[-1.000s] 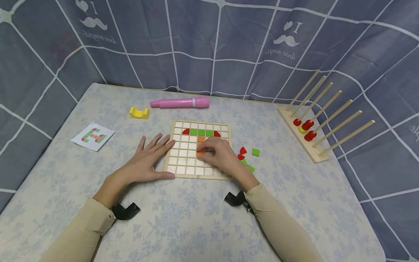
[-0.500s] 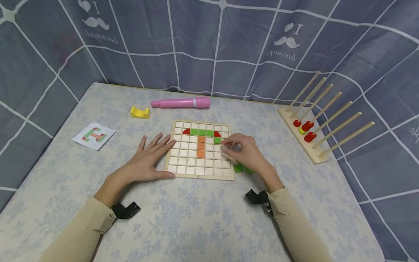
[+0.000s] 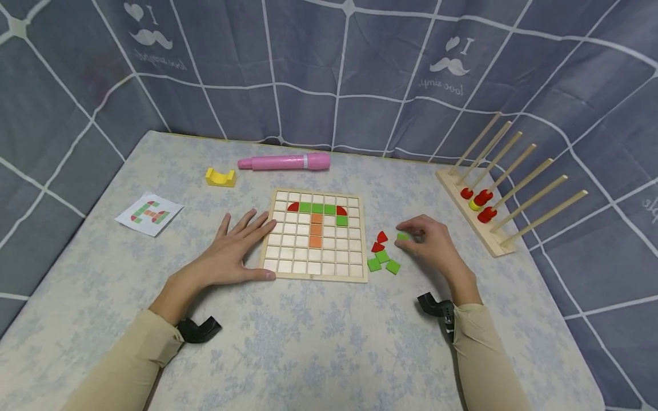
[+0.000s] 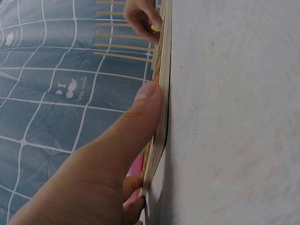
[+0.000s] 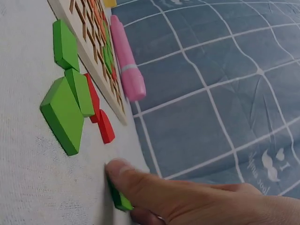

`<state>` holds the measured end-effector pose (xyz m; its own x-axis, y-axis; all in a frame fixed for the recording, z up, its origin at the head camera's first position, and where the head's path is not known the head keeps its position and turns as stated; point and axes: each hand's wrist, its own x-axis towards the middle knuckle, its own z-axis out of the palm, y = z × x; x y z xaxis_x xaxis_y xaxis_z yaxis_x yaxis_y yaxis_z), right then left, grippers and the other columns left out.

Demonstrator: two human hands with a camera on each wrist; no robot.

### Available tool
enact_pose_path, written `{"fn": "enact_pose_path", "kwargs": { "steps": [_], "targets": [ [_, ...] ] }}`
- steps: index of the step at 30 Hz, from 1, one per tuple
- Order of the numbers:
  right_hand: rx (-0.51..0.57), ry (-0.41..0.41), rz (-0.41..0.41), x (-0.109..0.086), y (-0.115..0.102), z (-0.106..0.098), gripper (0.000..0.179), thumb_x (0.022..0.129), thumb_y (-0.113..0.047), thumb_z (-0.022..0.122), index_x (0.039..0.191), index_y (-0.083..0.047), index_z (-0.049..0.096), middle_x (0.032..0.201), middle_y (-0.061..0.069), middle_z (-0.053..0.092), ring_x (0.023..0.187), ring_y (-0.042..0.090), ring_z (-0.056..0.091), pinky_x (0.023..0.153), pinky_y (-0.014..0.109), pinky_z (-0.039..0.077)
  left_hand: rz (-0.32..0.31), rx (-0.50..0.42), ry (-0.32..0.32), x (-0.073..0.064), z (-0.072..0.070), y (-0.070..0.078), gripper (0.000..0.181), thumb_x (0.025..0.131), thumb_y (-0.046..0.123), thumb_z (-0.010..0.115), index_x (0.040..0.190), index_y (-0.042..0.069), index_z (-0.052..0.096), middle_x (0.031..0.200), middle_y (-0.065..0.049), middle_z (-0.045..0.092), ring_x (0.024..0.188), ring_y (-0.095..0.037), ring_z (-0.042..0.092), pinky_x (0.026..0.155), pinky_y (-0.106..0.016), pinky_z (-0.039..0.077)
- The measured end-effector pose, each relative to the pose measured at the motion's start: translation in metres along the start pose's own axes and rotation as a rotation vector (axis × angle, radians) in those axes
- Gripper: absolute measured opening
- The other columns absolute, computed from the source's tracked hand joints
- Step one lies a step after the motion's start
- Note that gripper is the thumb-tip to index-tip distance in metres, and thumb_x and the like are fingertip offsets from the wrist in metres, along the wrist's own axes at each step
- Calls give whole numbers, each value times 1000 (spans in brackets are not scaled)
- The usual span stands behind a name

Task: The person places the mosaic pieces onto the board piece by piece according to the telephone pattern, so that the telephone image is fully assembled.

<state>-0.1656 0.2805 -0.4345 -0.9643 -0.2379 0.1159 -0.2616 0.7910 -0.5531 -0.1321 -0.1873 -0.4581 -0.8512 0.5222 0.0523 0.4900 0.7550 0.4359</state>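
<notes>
A wooden grid board (image 3: 300, 251) lies on the table. On it, green squares and red quarter-round tiles form a row, a column of orange tiles runs down from this, and a green tile (image 3: 341, 220) sits below the right red one. My left hand (image 3: 226, 251) rests along the board's left edge, fingers spread, with the thumb (image 4: 145, 105) against the frame. To the right of the board, my right hand (image 3: 429, 242) pinches a green square tile (image 5: 119, 198) between thumb and fingers, at the tabletop. Several loose green tiles (image 3: 393, 266) and red tiles (image 3: 381, 237) lie between that hand and the board.
A picture card (image 3: 149, 214) lies at the left. Behind the board are a yellow block (image 3: 221, 178) and a pink microphone-shaped toy (image 3: 283, 162). A wooden peg rack (image 3: 475, 211) with red and yellow pieces stands at the right, and a blue curtain (image 3: 303, 63) hangs behind the table.
My right hand has moved right from the orange column to the loose tiles, where it now pinches a green one. A green tile now sits below the right red tile. My left hand stays put.
</notes>
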Motion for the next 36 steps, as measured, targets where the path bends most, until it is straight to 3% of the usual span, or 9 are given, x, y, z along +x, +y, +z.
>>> {"fn": "enact_pose_path", "kwargs": {
  "steps": [5,10,19,22,27,36],
  "targets": [
    [9,-35,33,-2,4,0,30,88,-13,87,117,-9,79,113,10,73,102,30,70,91,49,56,3,8,5,0,0,0,114,82,67,80,169,17,26,177,-11,20,164,-39,8,125,-73,-6],
    [22,-47,8,-5,7,-2,28,90,-10,85,117,-9,79,115,10,74,102,30,72,92,50,58,2,7,-4,-1,0,1,114,82,67,80,169,17,26,177,-11,19,164,-39,7,125,-72,-7],
    [66,40,-78,4,-3,3,26,86,-4,85,112,-5,80,108,10,76,92,27,72,85,47,61,-1,2,-5,-1,-1,1,114,82,67,80,169,17,26,177,-11,18,164,-39,7,124,-73,-7],
    [107,45,-118,16,-15,6,31,87,-3,83,117,-2,78,108,13,75,95,29,71,88,49,61,-2,0,-4,-2,-3,2,114,82,66,81,169,15,27,177,-11,19,164,-40,8,124,-73,-6],
    [146,-29,-183,44,-46,19,39,89,-4,82,127,1,72,110,14,73,101,30,69,91,47,61,3,9,1,0,-4,3,114,82,66,80,169,15,28,177,-12,20,164,-41,9,124,-74,-5],
    [104,-177,-315,86,-105,64,29,93,-12,81,121,-5,76,108,6,72,97,19,68,86,33,59,29,-11,35,-1,-2,5,113,81,66,82,168,14,30,175,-14,24,163,-43,12,123,-76,-2]
  ]
}}
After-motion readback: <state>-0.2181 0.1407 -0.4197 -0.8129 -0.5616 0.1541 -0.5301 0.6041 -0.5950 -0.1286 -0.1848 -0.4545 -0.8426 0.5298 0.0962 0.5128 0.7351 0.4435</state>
